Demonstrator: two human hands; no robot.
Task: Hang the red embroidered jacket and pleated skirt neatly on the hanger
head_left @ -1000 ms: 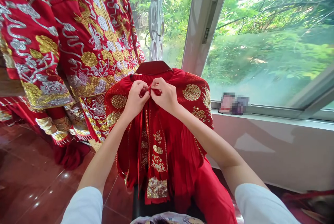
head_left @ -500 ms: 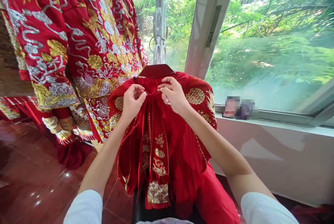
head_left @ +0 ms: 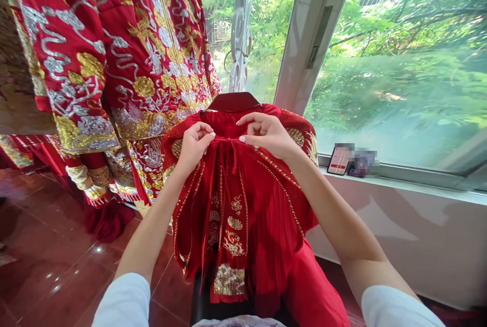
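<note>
- Red gold-embroidered garment: one, hung on one hanger before the person, near the window.
- One tied red cord at its neckline.
- Left hand: grip pinched on the cord.
- Right hand: thumb at the cord, index finger apart; I can't tell whether the other fingers clasp it.
- One phone on the windowsill.

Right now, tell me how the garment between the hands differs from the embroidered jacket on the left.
The garment has gold decoration and plain red areas; the jacket carries gold and silver embroidery. The left hand and right hand are at the garment's thin tie; neither touches the jacket. Both pieces are red with gold.
</note>
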